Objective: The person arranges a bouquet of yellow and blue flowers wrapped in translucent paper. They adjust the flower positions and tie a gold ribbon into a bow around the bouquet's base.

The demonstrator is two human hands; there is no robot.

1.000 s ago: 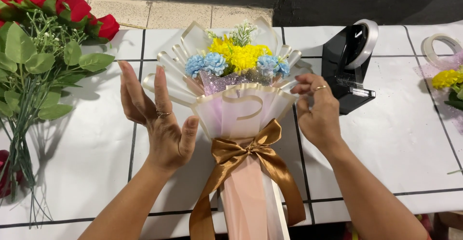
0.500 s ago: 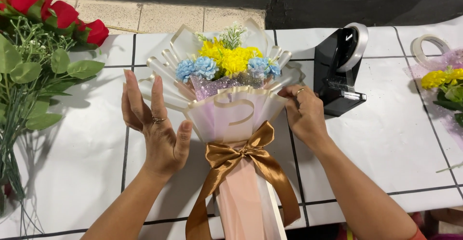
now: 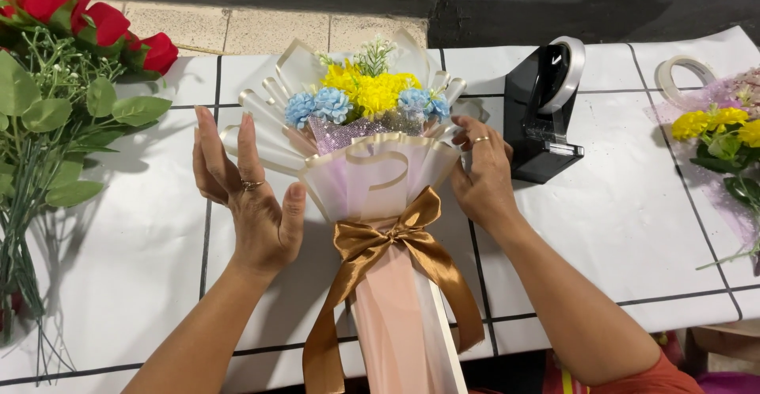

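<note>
Flowers wrapped in pale pink and cream paper lie in the middle of the white table [image 3: 119, 283], the bouquet [image 3: 368, 172] pointing its yellow and blue blooms away from the person and its long wrapped stem toward the near edge. A bronze satin bow [image 3: 388, 243] ties the neck of the wrap, with its tails trailing down both sides.

The left hand [image 3: 249, 204] stands open just beside the left flank of the wrap, palm turned toward the paper, fingers [image 3: 204, 144] spread and upright, thumb near the paper edge; I cannot tell if it touches. The right hand [image 3: 481, 176] is curled against the right flank, fingers bent and pressed together on the fanned paper folds, seemingly nipping an edge, though the exact grip is hidden behind the wrap.

To shape such a wrap well, my judgement is that both hands should work evenly from opposite sides, easing the gold-edged folds outward with light pressure, so the fan stays symmetric and the stiff paper does not crease. Keeping clear of the blooms and the bow would spare them from crushing.

Red roses [image 3: 55, 14] with green leaves lie at the far left, a black tape dispenser [image 3: 542, 117] stands just right of the bouquet, a loose tape roll [image 3: 682, 81] lies beyond it, and another bunch of yellow flowers [image 3: 720, 125] sits at the right edge.
</note>
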